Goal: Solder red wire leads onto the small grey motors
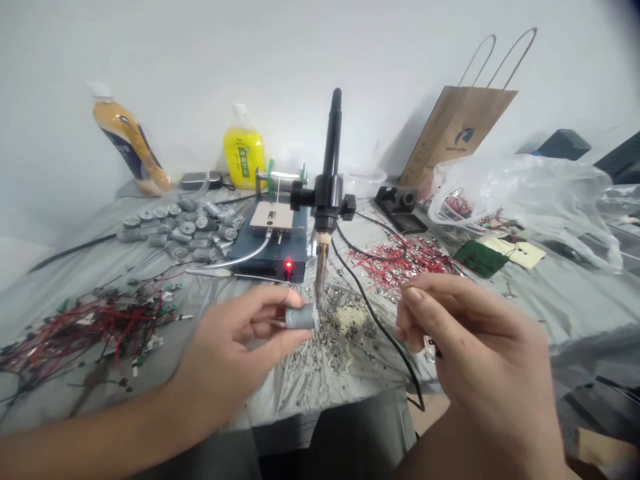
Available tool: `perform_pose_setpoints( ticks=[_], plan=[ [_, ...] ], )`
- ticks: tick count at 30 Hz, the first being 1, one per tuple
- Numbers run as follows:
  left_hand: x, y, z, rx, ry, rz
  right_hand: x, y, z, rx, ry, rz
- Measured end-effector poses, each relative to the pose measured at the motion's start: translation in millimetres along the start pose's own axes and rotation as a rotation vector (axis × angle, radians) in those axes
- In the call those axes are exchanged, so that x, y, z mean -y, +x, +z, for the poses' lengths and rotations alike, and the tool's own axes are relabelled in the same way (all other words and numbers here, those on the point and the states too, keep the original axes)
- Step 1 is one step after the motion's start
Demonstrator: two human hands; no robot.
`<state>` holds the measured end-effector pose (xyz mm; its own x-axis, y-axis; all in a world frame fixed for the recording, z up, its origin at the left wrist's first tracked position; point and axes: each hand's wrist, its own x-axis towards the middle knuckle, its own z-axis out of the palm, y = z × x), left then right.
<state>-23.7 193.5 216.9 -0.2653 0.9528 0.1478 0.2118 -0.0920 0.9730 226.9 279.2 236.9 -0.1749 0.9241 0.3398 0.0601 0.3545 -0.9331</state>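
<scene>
Between the thumb and fingers of my left hand [250, 330] is a small grey electric motor [299, 317], lying on its side. Its right end is at the tip of an upright soldering iron [320, 267]; whether they touch I cannot tell. My right hand [465, 347] is closed in a pinch to the right of the iron. A small dark and shiny piece [431, 348] shows under its fingers, too little visible to name. Behind the iron, a blue solder feeder [270, 250] with a lit red light carries a solder spool [283, 180].
Several grey motors [183, 230] are heaped at left, behind tangled red and black wires [115, 327]. Solder bits [345, 333] litter the cover under the iron. Red wires [405, 263], a plastic bag [525, 200] and a paper bag [450, 133] are at right. Bottles [244, 153] stand behind.
</scene>
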Motion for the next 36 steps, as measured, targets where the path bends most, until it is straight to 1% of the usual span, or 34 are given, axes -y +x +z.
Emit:
perform_pose_setpoints(
  ticks=[2,4,7,9,12,15,18,21,24,26,31,33,36],
  plan=[
    [1,-2,-1.1,0.007,0.030,-0.004,4,-4,1,-0.033,-0.184,-0.067],
    [2,-4,-2.3,0.001,0.036,0.016,7,-5,3,-0.061,-0.307,-0.134],
    [3,-8,-3.5,-0.045,0.024,0.077,6,-2,8,0.013,-0.357,-0.156],
    [2,-9,-4.2,-0.066,0.024,0.095,5,1,12,0.061,-0.375,-0.155],
    [-1,-9,-5.3,-0.089,0.046,0.122,5,2,16,0.127,-0.399,-0.199],
    [-3,-8,-5.1,-0.117,0.046,0.180,8,2,18,0.194,-0.348,-0.208],
    [-4,-6,-4.2,-0.110,0.033,0.236,11,1,19,0.174,-0.287,-0.177],
    [-2,-6,-4.1,-0.097,0.047,0.283,10,-1,18,0.190,-0.327,-0.195],
    [1,-6,-5.2,-0.078,0.066,0.318,9,-4,17,0.164,-0.396,-0.227],
    [3,-6,-6.1,-0.074,0.060,0.314,9,-5,17,0.148,-0.398,-0.233],
    [4,-6,-7.3,-0.098,0.112,0.217,13,-3,20,0.237,-0.239,-0.127],
    [4,-7,-7.1,-0.098,0.119,0.211,13,-2,20,0.249,-0.246,-0.126],
    [6,-8,-6.2,-0.113,0.109,0.235,13,-3,18,0.221,-0.341,-0.185]
  ],
)
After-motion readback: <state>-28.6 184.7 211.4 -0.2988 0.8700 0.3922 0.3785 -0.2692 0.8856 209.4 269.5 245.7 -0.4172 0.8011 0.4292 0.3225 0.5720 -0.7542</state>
